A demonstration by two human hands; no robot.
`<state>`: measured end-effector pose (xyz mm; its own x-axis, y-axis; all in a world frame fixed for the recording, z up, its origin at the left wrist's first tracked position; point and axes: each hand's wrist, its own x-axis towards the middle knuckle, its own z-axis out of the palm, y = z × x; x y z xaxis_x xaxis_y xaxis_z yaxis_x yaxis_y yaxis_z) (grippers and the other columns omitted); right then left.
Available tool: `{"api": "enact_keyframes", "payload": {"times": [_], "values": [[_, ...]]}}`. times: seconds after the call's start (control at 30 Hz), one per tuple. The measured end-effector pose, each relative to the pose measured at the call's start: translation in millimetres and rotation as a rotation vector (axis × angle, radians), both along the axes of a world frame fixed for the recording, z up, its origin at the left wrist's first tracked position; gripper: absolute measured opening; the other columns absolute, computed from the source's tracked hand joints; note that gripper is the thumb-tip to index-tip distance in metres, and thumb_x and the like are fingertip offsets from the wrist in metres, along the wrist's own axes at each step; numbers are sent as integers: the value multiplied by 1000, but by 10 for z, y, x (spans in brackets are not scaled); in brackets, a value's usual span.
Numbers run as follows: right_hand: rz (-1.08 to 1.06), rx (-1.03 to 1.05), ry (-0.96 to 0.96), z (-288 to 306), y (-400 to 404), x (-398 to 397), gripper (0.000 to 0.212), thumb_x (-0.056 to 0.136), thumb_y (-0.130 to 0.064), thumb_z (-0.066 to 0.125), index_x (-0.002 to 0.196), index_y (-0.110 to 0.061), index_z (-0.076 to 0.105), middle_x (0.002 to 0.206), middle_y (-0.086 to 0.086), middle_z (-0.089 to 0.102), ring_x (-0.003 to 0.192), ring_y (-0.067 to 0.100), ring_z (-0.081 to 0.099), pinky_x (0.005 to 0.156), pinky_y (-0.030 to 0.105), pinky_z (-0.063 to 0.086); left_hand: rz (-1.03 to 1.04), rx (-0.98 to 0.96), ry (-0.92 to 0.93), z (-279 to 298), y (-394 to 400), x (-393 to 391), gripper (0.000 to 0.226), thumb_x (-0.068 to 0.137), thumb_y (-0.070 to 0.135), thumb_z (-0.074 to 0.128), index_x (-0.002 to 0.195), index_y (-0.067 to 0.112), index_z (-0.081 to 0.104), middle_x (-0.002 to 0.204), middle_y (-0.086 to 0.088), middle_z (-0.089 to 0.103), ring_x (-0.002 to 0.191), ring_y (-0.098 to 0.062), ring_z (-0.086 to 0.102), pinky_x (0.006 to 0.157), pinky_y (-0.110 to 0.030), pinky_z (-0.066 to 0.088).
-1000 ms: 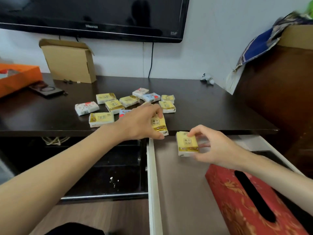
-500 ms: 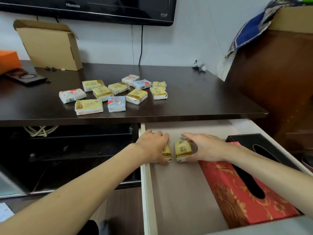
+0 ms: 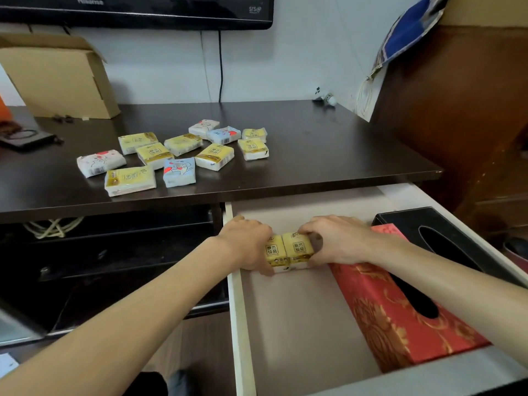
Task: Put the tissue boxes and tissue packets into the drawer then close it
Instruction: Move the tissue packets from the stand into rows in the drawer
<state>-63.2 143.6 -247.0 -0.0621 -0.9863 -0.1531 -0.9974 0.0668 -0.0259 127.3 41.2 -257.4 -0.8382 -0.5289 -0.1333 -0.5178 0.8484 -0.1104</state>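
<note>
left grip (image 3: 248, 243) holds yellow packet (image 3: 275, 252) | right grip (image 3: 337, 241) holds second packet (image 3: 298, 248), touching | both inside drawer (image 3: 285, 324), red box (image 3: 400, 310) beside right grip

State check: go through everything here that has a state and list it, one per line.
Drawer: open.
Left hand: holding a yellow packet.
Right hand: holding the second packet.
Red tissue box: in drawer.
Black tissue box: in drawer.
Cardboard box: flap open.

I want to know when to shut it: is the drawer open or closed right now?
Open. The drawer is pulled out from under the tabletop, its floor and contents exposed.
</note>
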Motion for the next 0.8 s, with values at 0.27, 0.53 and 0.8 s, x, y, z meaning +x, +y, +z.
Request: {"api": "enact_keyframes", "payload": {"times": [0.27, 0.53, 0.8], "values": [[19, -3, -25, -13, -13, -8, 55, 71, -64, 74, 118, -37, 66, 105, -12, 67, 92, 17, 62, 59, 30, 35, 10, 1, 27, -10, -5, 11, 63, 66, 71, 70, 108, 25, 59, 100, 3, 66, 91, -21, 60, 89, -35, 41], [-16, 22, -76, 88, 14, 40, 65, 71, -66, 76, 126, -34, 63, 122, -9, 60, 110, 20, 60, 78, 39, 49, 33, 9, 4, 87, 84, 72, 71, 66, 77, 65, 114, 24, 59, 109, 2, 62, 108, -20, 54, 110, -44, 27], [-108, -400, -629, 813, -296, 270, 15, 92, -42, 69, 101, -34, 78, 97, -17, 76, 93, 0, 68, 91, 32, 54, 191, 1, 504, 737, -64, 700, 32, 88, 57, 52, 100, 33, 70, 95, 16, 70, 91, -10, 65, 73, -35, 54]]}}
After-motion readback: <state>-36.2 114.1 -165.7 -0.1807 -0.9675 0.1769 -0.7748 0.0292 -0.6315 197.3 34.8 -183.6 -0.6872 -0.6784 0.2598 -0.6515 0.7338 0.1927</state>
